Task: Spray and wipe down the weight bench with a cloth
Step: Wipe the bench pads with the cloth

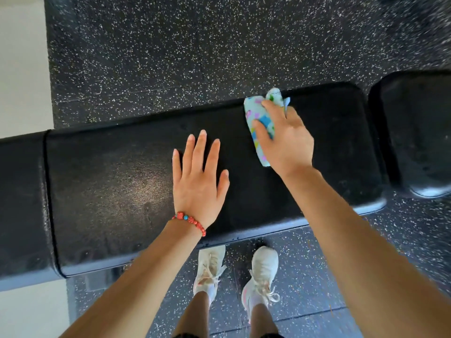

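Observation:
A black padded weight bench (109, 181) runs across the view from left to right, its surface dull and slightly damp-looking. My right hand (285, 140) grips a folded light-blue cloth with coloured patches (256, 113), with its fingers curled over the cloth, and holds it against the pad near the far edge. My left hand (199, 181) rests flat on the pad with straight, spread fingers, to the left of the cloth. A red bead bracelet sits on the left wrist. No spray bottle is in view.
A separate black seat pad (415, 132) adjoins the bench at the right. Black speckled rubber flooring (195, 45) surrounds it, with a pale floor strip (22, 69) at the left. My feet in white sneakers (234, 272) stand at the bench's near edge.

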